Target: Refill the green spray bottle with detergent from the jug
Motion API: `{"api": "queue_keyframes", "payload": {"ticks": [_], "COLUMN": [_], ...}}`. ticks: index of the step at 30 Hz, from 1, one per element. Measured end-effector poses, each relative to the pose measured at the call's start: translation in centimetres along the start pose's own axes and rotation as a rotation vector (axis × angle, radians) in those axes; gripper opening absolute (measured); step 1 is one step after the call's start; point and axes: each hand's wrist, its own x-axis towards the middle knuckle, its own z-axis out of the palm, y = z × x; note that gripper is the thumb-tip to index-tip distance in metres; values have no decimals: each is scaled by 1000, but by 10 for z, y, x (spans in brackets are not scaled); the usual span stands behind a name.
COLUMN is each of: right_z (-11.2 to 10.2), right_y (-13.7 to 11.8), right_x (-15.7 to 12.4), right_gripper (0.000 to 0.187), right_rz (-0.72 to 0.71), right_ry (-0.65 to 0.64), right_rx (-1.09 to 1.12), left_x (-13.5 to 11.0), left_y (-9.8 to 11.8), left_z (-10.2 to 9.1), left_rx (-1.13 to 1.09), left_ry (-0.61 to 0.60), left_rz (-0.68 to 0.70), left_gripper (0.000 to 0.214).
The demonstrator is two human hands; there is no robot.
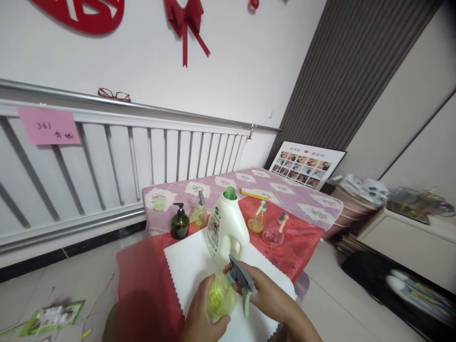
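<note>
Tilted over the white mat (pixel 188 259), a clear yellow-green spray bottle (pixel 221 298) is held between both hands. My left hand (pixel 203 311) wraps round its body. At the neck, my right hand (pixel 261 289) grips the grey spray head (pixel 242 275), whose pale green trigger hangs down. Whether the head is screwed tight I cannot tell. Just beyond stands a large white detergent jug (pixel 226 228) with a green spout (pixel 230 192) in its open mouth.
Behind the mat are a dark green pump bottle (pixel 180 222), a yellowish spray bottle (pixel 198 214), an amber spray bottle (pixel 257 218) and a pink one (pixel 273 233). A green cap (pixel 159 204) and a yellow box (pixel 254 194) lie on the patterned cloth. A radiator (pixel 160 152) lines the wall.
</note>
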Motion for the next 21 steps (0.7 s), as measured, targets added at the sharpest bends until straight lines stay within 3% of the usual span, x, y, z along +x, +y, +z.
{"api": "queue_keyframes", "payload": {"ticks": [14, 21], "right_z": [-20, -17], "right_y": [-15, -5], "right_x": [5, 2], "right_gripper": [33, 36], "right_rz": [-75, -88], "right_ry": [-102, -96], "right_rx": [-53, -100], "left_x": [0, 2], "left_y": [0, -4], "left_z": [-1, -1], "left_rx": [-4, 19], "left_ry": [10, -24], "left_rz": [3, 19], "left_gripper": [93, 95]}}
